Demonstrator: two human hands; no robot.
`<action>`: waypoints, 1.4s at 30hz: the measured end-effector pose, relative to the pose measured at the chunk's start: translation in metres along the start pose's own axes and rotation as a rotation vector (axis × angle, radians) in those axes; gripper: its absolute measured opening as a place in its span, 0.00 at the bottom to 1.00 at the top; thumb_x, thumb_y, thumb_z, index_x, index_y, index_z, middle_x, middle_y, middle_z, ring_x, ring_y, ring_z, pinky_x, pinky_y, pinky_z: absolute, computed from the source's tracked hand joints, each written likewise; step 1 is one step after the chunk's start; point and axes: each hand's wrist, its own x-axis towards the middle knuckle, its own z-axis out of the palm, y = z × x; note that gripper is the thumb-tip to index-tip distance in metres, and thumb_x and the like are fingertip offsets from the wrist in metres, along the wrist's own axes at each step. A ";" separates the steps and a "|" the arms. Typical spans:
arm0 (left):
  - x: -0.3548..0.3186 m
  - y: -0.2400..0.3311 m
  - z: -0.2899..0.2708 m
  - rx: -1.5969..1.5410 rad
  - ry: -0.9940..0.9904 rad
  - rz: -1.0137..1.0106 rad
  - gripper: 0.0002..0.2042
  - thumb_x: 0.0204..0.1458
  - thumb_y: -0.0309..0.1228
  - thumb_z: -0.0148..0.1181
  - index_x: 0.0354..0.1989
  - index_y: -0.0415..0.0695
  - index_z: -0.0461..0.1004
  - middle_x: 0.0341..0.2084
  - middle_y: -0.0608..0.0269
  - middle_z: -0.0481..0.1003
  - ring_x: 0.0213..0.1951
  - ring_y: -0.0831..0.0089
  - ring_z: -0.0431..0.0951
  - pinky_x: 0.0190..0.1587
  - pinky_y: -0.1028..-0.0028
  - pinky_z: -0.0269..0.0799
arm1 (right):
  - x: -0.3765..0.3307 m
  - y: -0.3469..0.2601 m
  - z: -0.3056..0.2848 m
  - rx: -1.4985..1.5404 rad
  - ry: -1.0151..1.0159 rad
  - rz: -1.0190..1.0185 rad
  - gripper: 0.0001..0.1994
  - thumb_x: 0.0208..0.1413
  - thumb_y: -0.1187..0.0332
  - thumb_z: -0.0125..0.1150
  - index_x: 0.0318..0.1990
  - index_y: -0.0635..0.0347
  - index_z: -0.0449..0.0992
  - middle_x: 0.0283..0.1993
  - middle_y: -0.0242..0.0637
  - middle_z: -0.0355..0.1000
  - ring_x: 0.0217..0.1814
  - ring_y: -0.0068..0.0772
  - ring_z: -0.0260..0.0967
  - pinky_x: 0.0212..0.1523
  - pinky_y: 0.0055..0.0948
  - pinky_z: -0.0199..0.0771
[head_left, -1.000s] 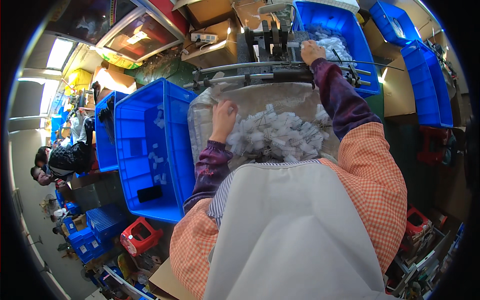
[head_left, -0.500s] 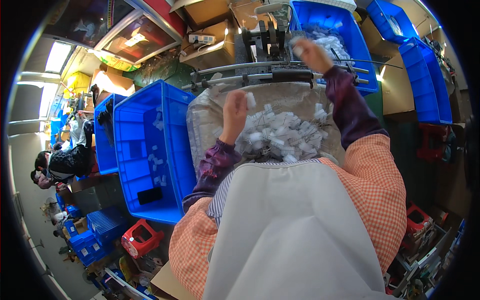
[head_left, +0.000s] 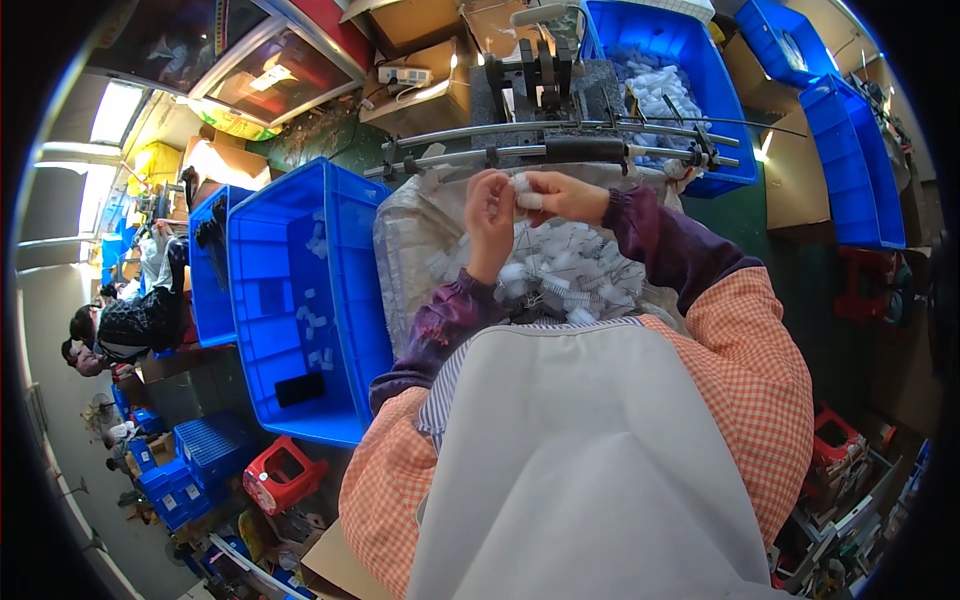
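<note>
My left hand [head_left: 489, 218] and my right hand [head_left: 566, 196] meet above a pile of small white pieces with thin wires [head_left: 565, 268]. Fingers of both hands close around small white pieces [head_left: 525, 190] held between them; the fingers partly hide these, so their exact kind is unclear. The pile lies in front of my apron, on a pale sheet [head_left: 400, 230]. Just beyond my hands runs a metal rod frame with a black roller [head_left: 585, 151].
A blue crate [head_left: 355, 240] on the left holds a few white pieces and a black phone-like object [head_left: 300, 390]. Behind the frame stands a dark machine [head_left: 540, 85]. A blue bin [head_left: 725, 100] of white pieces is at the back right. Red stools [head_left: 283, 477] stand lower down.
My right hand has come from the blue bin at the back right, leftward and nearer, to meet my left hand. My left hand has shifted slightly right, keeping a white piece.
</note>
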 end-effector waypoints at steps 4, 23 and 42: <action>0.001 -0.012 -0.025 0.347 0.003 -0.067 0.11 0.49 0.33 0.56 0.36 0.39 0.70 0.37 0.57 0.69 0.36 0.66 0.70 0.35 0.71 0.67 | 0.013 0.016 -0.067 -0.753 0.490 -0.335 0.08 0.53 0.70 0.51 0.40 0.60 0.70 0.33 0.35 0.70 0.37 0.30 0.69 0.39 0.27 0.69; -0.036 -0.073 -0.090 0.810 -0.585 -0.581 0.24 0.48 0.45 0.53 0.43 0.33 0.67 0.38 0.38 0.71 0.43 0.48 0.71 0.46 0.63 0.66 | 0.052 0.025 -0.176 -1.559 1.004 -0.037 0.08 0.48 0.65 0.50 0.35 0.48 0.75 0.39 0.30 0.70 0.50 0.36 0.60 0.48 0.37 0.59; -0.030 -0.065 -0.074 0.816 -0.349 -0.247 0.18 0.47 0.27 0.47 0.49 0.36 0.63 0.36 0.43 0.71 0.41 0.49 0.70 0.44 0.58 0.64 | 0.032 0.018 -0.162 -1.490 1.137 0.233 0.14 0.48 0.54 0.52 0.37 0.48 0.75 0.45 0.35 0.65 0.53 0.39 0.53 0.53 0.42 0.46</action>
